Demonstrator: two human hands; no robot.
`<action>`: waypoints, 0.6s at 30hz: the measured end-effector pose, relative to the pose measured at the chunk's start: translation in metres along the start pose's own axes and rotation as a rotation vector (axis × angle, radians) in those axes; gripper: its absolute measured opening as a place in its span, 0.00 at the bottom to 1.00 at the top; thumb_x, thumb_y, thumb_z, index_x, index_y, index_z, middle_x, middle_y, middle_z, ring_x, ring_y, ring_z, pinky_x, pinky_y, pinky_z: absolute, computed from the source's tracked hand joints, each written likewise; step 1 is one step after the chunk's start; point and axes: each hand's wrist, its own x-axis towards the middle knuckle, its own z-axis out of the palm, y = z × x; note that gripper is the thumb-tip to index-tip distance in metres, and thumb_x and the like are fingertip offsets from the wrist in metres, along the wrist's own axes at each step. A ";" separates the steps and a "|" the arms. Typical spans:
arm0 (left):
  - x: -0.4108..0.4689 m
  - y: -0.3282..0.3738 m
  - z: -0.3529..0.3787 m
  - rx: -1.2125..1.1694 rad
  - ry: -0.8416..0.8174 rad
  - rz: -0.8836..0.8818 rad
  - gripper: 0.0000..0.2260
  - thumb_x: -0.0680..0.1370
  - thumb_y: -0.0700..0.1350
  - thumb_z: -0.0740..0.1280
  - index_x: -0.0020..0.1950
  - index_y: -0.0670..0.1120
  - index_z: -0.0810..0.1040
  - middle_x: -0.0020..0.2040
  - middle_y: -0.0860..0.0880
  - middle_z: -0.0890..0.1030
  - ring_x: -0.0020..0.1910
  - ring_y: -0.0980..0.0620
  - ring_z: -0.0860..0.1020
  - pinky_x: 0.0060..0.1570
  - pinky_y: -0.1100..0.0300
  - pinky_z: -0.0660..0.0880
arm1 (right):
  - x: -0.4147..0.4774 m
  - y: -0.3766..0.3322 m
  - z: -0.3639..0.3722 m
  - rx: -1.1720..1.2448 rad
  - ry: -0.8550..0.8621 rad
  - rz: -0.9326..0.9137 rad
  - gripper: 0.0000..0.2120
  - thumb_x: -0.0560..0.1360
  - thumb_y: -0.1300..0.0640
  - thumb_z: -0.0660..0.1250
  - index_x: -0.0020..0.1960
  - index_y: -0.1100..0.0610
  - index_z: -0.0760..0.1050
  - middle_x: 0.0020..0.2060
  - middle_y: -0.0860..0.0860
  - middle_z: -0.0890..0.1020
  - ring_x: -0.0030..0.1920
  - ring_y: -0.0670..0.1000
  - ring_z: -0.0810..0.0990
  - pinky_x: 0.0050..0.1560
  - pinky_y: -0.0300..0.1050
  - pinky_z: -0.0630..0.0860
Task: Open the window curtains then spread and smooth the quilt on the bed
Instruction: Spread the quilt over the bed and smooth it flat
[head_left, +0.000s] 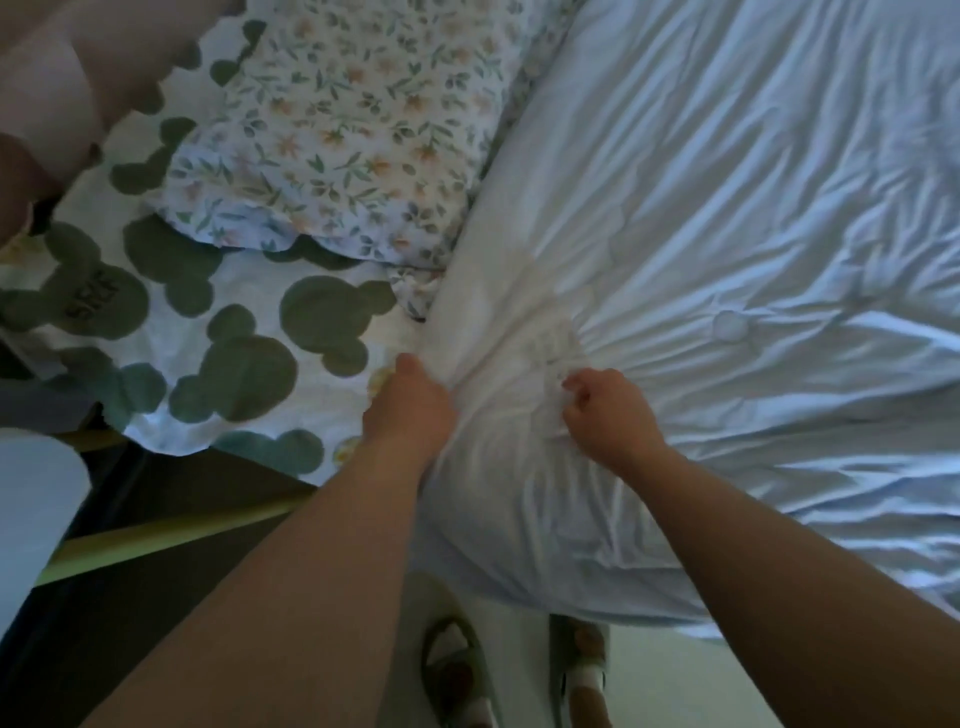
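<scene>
A white, wrinkled quilt (727, 218) covers the right part of the bed and hangs over its near edge. My left hand (410, 405) grips the quilt's upper corner edge, with the fabric bunched in its fist. My right hand (608, 410) pinches a gathered fold of the quilt a little to the right, fingers curled into the cloth. Creases fan out from both grips. No curtains or window are in view.
A floral pillow (337, 130) lies at the head of the bed on a white sheet with green mouse-head shapes (249, 374). A padded headboard (47, 104) is at far left. The bed frame rail (171, 535) and dark floor lie below; my sandalled feet (582, 670) stand by the bed.
</scene>
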 end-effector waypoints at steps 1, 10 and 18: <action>0.000 -0.002 -0.001 0.051 0.026 0.022 0.24 0.80 0.46 0.58 0.74 0.41 0.57 0.69 0.38 0.68 0.66 0.37 0.70 0.63 0.46 0.68 | -0.006 0.016 -0.003 0.001 0.009 0.039 0.16 0.74 0.58 0.62 0.61 0.55 0.76 0.57 0.60 0.77 0.58 0.61 0.76 0.60 0.49 0.72; -0.022 0.033 0.012 0.367 0.218 -0.122 0.37 0.75 0.47 0.66 0.77 0.43 0.48 0.75 0.38 0.53 0.74 0.37 0.53 0.72 0.41 0.51 | -0.058 0.113 -0.015 0.095 0.121 0.103 0.13 0.76 0.61 0.61 0.58 0.57 0.79 0.56 0.59 0.78 0.56 0.60 0.78 0.60 0.48 0.72; -0.130 0.141 0.146 0.248 0.076 0.613 0.19 0.71 0.46 0.67 0.61 0.45 0.72 0.58 0.42 0.73 0.57 0.40 0.71 0.56 0.50 0.68 | -0.097 0.212 -0.054 0.092 0.176 0.204 0.12 0.76 0.63 0.58 0.53 0.56 0.77 0.53 0.57 0.77 0.52 0.59 0.78 0.52 0.48 0.73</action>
